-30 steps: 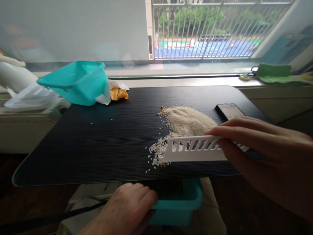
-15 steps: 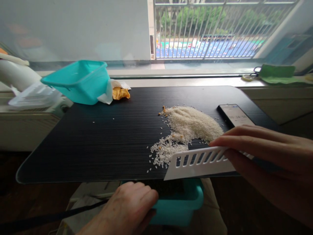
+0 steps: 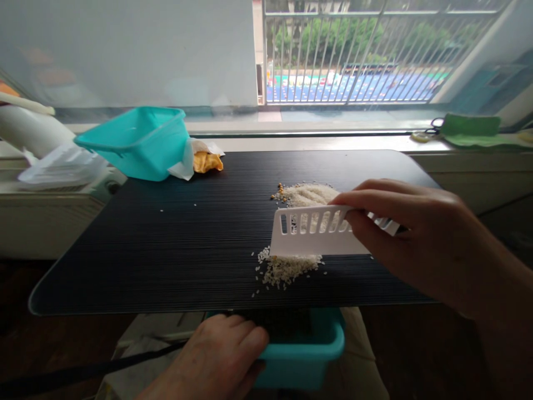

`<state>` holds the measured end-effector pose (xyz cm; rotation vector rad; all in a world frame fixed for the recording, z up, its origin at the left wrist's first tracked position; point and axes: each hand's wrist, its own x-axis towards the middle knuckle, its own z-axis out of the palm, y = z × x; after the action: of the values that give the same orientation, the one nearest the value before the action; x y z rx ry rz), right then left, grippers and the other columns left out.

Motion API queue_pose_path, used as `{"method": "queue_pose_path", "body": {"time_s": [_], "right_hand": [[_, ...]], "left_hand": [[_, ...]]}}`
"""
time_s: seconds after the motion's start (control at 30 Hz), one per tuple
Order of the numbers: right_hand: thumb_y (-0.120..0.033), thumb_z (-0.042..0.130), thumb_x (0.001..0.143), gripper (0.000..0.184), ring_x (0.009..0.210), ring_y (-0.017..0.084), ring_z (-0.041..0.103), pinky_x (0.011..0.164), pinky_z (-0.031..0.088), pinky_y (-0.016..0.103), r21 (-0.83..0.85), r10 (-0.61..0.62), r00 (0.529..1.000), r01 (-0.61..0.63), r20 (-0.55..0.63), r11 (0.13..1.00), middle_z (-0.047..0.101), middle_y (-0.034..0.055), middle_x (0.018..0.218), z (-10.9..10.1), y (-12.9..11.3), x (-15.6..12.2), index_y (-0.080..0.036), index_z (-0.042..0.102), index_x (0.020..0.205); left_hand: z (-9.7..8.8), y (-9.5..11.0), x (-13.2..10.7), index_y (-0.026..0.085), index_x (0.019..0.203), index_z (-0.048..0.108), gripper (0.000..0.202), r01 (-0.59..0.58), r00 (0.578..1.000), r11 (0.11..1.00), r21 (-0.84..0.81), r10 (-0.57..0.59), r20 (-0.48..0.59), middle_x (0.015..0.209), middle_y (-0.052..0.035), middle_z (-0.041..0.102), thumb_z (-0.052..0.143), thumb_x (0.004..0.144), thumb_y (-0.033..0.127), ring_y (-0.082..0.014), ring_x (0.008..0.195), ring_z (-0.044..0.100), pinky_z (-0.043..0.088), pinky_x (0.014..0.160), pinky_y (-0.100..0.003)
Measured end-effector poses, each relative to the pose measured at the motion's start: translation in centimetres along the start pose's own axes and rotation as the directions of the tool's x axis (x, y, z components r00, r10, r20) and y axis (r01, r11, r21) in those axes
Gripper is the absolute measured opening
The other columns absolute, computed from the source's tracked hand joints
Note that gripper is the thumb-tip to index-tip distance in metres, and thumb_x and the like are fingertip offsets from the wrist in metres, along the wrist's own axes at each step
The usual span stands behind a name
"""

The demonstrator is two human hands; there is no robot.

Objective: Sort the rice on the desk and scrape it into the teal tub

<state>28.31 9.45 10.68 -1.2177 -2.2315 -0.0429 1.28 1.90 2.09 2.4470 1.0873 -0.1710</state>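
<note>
My right hand (image 3: 410, 236) grips a white slotted plastic scraper (image 3: 310, 233) that stands on edge on the black ribbed table (image 3: 166, 244). The scraper sits in the pile of white rice (image 3: 306, 195), with a small heap of rice (image 3: 287, 268) spread in front of it towards the near edge. A few yellow grains (image 3: 280, 193) lie at the pile's far left. My left hand (image 3: 216, 358) is closed on the rim of a teal tub (image 3: 308, 350) held under the table's near edge.
A second teal tub (image 3: 139, 141) stands tilted at the table's back left, beside white wrapping and something orange (image 3: 207, 161). A clear plastic bag (image 3: 62, 166) lies to the left. Green cloth (image 3: 470, 126) rests on the windowsill, right.
The scraper has gone from the table's near edge back up into the rice pile, away from me. The phone at the right is now hidden behind my right hand. The left hand stayed put.
</note>
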Motion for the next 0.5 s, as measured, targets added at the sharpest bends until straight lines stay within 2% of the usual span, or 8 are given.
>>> {"method": "queue_pose_path", "body": {"time_s": [0.2,0.33,0.5], "right_hand": [[-0.015,0.057,0.088,0.023,0.074,0.015,0.062,0.064,0.045,0.029,0.008,-0.032,0.999,0.032,0.012,0.999,0.071,-0.0004,0.097,-1.3,0.0,-0.9,-0.027,0.067,0.105],[-0.014,0.057,0.087,0.025,0.078,0.017,0.064,0.066,0.046,0.03,-0.009,-0.047,0.999,0.047,0.018,0.999,0.071,0.0008,0.095,-1.1,-0.3,-0.7,-0.026,0.068,0.106],[-0.014,0.057,0.086,0.025,0.076,0.017,0.064,0.061,0.045,0.03,0.021,-0.037,0.998,0.036,0.043,0.999,0.07,0.0004,0.092,-0.9,-0.4,-0.9,-0.026,0.068,0.104]], "left_hand": [[-0.4,0.1,0.6,0.023,0.093,0.063,0.02,0.03,0.999,0.999,-0.014,-0.03,0.015,0.097,0.002,0.072,0.07,0.081,0.007,-0.0184,0.086,0.068,0.051,0.077,-0.025],[-0.6,0.0,1.0,0.023,0.093,0.064,0.02,0.003,0.998,0.999,-0.05,0.0,0.061,0.097,0.0019,0.073,0.071,0.081,0.008,-0.0193,0.086,0.068,0.052,0.077,-0.027],[-0.6,-0.1,0.8,0.022,0.094,0.065,0.021,0.025,0.999,1.0,-0.01,-0.025,0.035,0.098,0.0008,0.073,0.07,0.081,0.007,-0.0187,0.087,0.068,0.052,0.08,-0.026]]}}
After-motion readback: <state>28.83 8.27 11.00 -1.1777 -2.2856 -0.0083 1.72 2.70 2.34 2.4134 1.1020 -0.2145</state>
